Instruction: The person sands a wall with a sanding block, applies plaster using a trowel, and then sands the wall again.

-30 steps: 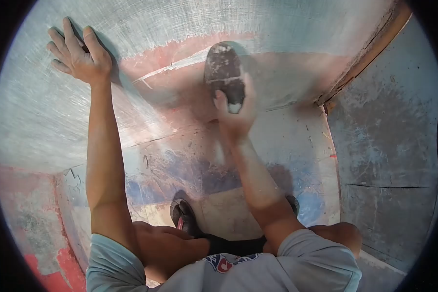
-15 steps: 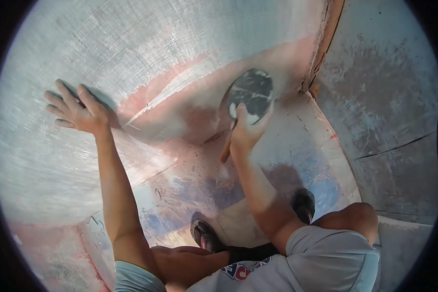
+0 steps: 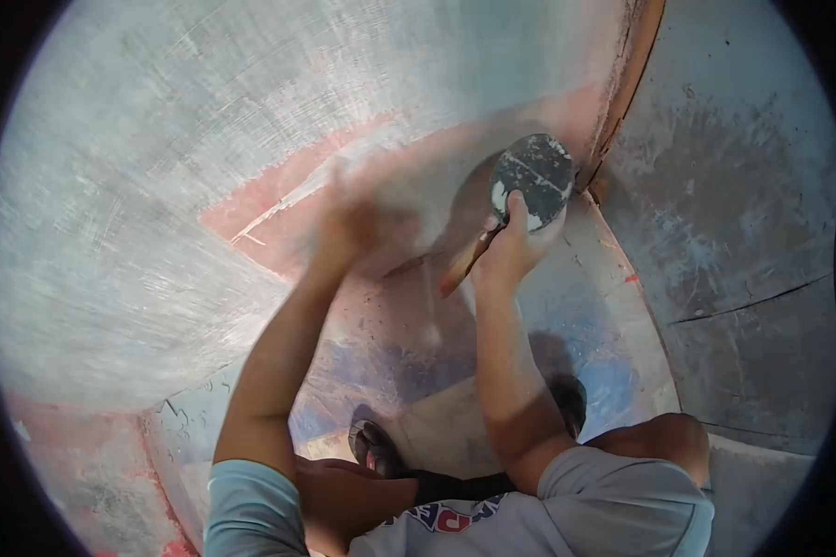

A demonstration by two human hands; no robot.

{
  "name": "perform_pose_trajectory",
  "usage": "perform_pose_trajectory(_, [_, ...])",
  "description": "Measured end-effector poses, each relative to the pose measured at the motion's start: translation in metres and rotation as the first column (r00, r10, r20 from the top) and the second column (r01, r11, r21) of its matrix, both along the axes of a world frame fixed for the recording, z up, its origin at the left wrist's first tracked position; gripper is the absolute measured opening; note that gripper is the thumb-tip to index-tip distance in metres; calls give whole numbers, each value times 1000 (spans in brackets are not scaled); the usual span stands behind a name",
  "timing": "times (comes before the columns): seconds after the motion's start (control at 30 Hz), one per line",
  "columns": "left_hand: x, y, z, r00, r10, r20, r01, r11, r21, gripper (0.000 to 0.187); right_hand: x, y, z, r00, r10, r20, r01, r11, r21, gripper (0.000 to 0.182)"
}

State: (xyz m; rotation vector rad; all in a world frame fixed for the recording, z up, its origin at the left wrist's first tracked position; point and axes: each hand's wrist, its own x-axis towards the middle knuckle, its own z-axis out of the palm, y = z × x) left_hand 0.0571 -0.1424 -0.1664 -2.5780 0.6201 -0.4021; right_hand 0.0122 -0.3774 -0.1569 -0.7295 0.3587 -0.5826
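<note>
My right hand (image 3: 515,243) holds a round dark disc (image 3: 535,176) with pale smears, its thumb lying on the face. The same hand also grips a tool with a brown handle (image 3: 463,266), whose far end is hidden by the hand and disc. My left hand (image 3: 351,223) is blurred by motion in front of the pink patch (image 3: 251,218) on the curved wall. Its fingers are too smeared to make out, and so is anything in them.
The large curved grey wall (image 3: 158,158) fills the upper left. A brown edge strip (image 3: 628,79) runs down beside a dark stained panel (image 3: 743,195) at the right. My feet in dark sandals (image 3: 377,447) stand on the stained floor (image 3: 437,422).
My left hand has left the wall at the far left and moved right, towards the middle. My right hand has shifted a little right with the disc and the brown-handled tool.
</note>
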Motion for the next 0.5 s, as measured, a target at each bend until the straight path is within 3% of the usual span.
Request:
perform_pose_trajectory(0.07, [1,-34,58,880,176,441,-76,969,-235,63,-10,-5,13,1000,14,-13,-13,998,54,65])
perform_pose_trajectory(0.1, [3,-39,74,855,231,464,-33,918,-396,63,-11,-4,12,1000,4,-21,-3,998,61,65])
perform_pose_trajectory(0.2, [17,-61,65,869,217,444,-56,936,-347,62,-8,-5,9,998,-29,-62,34,996,77,56])
perform_pose_trajectory(0.23, [21,-72,54,916,105,387,-5,968,-250,62,-5,-7,9,998,-25,-52,29,997,73,56])
perform_pose_trajectory(0.27, [24,-76,40,911,112,396,-9,967,-254,62,-4,-8,12,999,-18,-40,21,997,80,58])
perform_pose_trajectory(0.3, [24,-80,29,983,-68,173,94,985,-148,62,-4,-8,14,999,-11,-33,14,996,89,59])
perform_pose_trajectory(0.33, [27,-82,19,971,-224,-81,219,973,-66,62,-4,-7,14,1000,-5,-28,8,996,91,59])
perform_pose_trajectory(0.37, [29,-91,24,972,-222,-73,218,974,-65,62,-1,-9,14,1000,-9,-2,10,998,62,62])
perform_pose_trajectory(0.43, [26,-106,43,961,-115,252,195,927,-321,61,0,-11,10,999,-36,-34,34,999,-30,67])
perform_pose_trajectory(0.47, [29,-108,60,930,-31,367,173,917,-358,58,5,-14,-1,998,-36,-44,35,999,-21,67])
perform_pose_trajectory(0.5, [33,-102,50,934,-34,356,166,923,-348,58,11,-18,-17,999,-32,-13,31,996,-90,67])
